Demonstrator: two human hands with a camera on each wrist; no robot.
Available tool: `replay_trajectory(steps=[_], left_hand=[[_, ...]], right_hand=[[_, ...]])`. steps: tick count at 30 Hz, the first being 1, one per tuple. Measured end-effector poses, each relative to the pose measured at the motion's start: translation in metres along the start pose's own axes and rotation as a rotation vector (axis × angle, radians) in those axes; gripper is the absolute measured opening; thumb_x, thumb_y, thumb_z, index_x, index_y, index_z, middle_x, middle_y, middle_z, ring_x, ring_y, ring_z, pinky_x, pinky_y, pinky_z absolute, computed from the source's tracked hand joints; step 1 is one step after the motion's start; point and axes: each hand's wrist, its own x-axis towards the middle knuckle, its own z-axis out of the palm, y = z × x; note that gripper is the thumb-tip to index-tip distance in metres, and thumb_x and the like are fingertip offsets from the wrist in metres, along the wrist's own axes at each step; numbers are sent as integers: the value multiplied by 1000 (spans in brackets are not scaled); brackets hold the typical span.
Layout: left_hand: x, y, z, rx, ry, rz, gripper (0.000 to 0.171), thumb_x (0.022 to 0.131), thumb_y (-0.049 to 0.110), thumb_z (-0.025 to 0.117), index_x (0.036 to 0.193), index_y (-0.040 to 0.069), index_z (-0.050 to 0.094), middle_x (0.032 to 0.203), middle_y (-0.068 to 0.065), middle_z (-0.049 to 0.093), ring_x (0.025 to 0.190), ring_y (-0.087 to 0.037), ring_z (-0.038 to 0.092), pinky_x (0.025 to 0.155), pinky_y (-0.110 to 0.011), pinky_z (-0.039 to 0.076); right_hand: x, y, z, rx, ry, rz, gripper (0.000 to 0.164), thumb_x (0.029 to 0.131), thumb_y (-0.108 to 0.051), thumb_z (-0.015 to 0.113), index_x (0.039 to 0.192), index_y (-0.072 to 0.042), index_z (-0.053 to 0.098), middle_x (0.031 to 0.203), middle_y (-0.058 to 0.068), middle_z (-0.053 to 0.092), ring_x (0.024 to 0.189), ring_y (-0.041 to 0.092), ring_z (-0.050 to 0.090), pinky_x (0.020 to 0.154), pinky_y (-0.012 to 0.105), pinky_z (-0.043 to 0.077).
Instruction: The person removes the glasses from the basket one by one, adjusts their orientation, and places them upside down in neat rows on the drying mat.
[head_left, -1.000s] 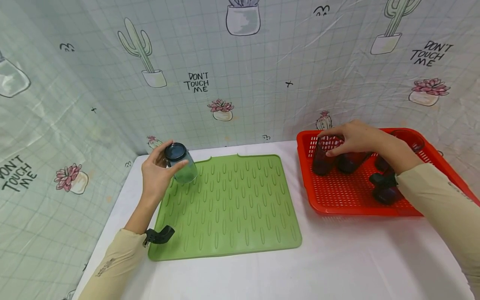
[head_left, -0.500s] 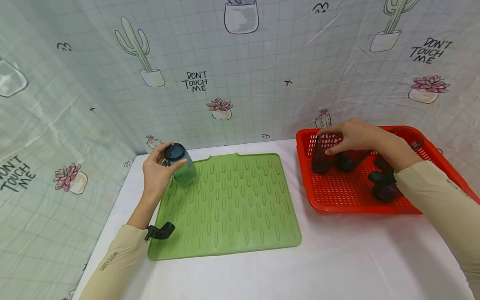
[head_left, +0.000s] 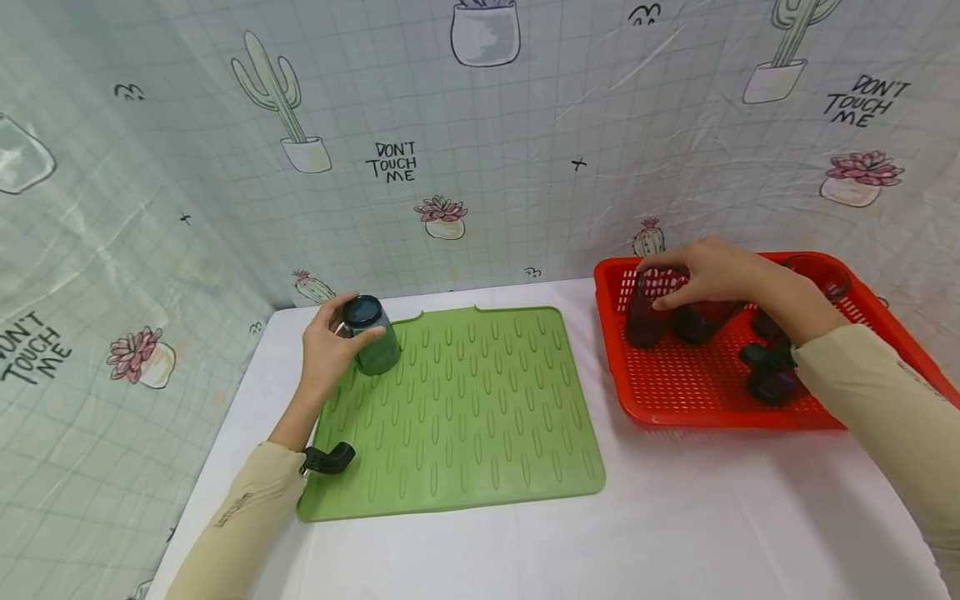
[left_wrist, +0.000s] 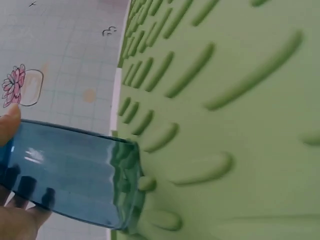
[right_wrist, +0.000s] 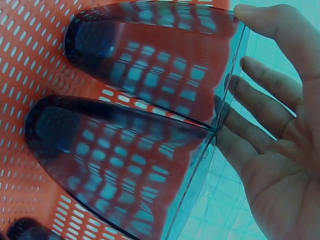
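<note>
My left hand (head_left: 330,343) grips a blue drinking glass (head_left: 377,346) between thumb and fingers, at the far left corner of a green ridged mat (head_left: 465,408). The glass's dark end faces up by the hand; in the left wrist view its other end appears to meet the mat. Over a red basket (head_left: 633,408), my right hand (head_left: 712,271) pinches the rim of a dark-tinted glass (head_left: 643,321), thumb on one side and fingers on the other. A second such glass (right_wrist: 115,160) leans close against it in the right wrist view.
More dark glasses, such as one at the basket's front (head_left: 772,387), lie partly hidden under the right forearm. A patterned sheet (head_left: 525,208) hangs behind and to the left. White cloth (head_left: 525,550) covers the table.
My left hand has brought the blue glass slightly right and down against the mat. The right hand keeps its place at the glass in the basket.
</note>
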Motion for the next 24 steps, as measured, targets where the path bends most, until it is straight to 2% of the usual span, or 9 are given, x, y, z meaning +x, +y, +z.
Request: replay_trajectory(steps=[5, 11, 16, 21, 24], left_hand=[[6, -11, -1, 57, -55, 12, 71, 86, 13, 83, 147, 6, 47, 147, -18, 50, 141, -32, 46, 117, -46, 40], [2, -18, -5, 37, -55, -6, 76, 86, 14, 83, 150, 7, 42, 150, -17, 46, 145, -31, 40, 120, -49, 35], [0, -16, -4, 57, -71, 17, 77, 88, 14, 81, 152, 6, 38, 152, -19, 45, 148, -32, 37, 121, -48, 32], [2, -12, -4, 133, -87, 25, 77, 88, 16, 82, 151, 5, 38, 151, -20, 45, 147, -34, 37, 121, -51, 32], [3, -6, -3, 159, -107, 54, 79, 88, 14, 82, 152, 3, 37, 152, -20, 45, 146, -35, 38, 122, -50, 30]], right_hand=[[-1, 2, 2, -1, 2, 3, 70, 83, -48, 82, 143, -17, 61, 129, 22, 65, 104, 34, 63, 89, 59, 52], [0, 1, 2, -10, 5, 6, 70, 83, -48, 82, 143, -18, 61, 126, 21, 67, 98, 31, 62, 87, 58, 53], [1, 0, 2, -18, -2, 8, 71, 83, -49, 82, 144, -18, 60, 127, 22, 66, 100, 33, 62, 87, 59, 53], [0, 0, 0, -19, -20, -2, 71, 84, -48, 81, 144, -18, 59, 130, 23, 64, 108, 37, 61, 91, 62, 52], [-2, 2, -1, -15, -28, -30, 70, 85, -46, 81, 144, -17, 58, 132, 23, 63, 112, 38, 61, 94, 63, 50]])
